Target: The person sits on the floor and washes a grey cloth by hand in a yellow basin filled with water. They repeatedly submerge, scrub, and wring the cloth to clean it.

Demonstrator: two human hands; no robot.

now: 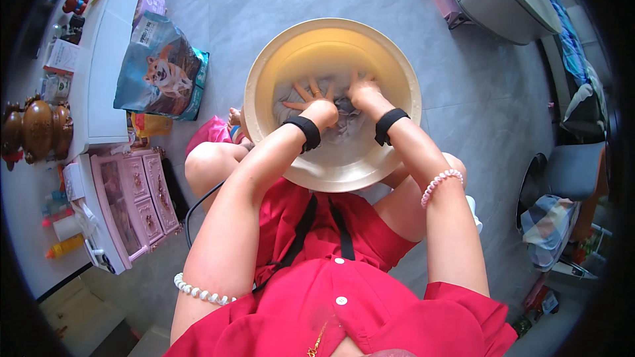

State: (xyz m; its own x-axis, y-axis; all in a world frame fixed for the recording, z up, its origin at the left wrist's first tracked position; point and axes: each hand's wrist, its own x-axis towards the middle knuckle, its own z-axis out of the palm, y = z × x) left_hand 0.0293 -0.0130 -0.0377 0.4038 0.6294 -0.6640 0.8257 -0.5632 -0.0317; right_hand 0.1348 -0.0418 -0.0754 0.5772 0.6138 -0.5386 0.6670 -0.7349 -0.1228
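A round cream-yellow basin [342, 42] holds cloudy water, with a crumpled grey cloth [287, 93] lying in it. My left hand [317, 102] presses on the cloth with its fingers spread apart; a ring shows on one finger. Beside it on the right, my right hand [363, 92] reaches into the water at the cloth's edge. Its fingertips are blurred by the water, so whether they grip the fabric is unclear. Darker folds of fabric show between the two hands. Both wrists wear black bands, and the forearms cross over the basin's near rim.
Left of the basin, a large bag with a dog picture [166, 72] stands on the grey floor [223, 0]. Nearer is a pink drawer cabinet [136, 203] by a white counter [106, 59]. A grey chair [570, 171] stands at right. A child's foot and pink clothing [211, 135] touch the basin's left side.
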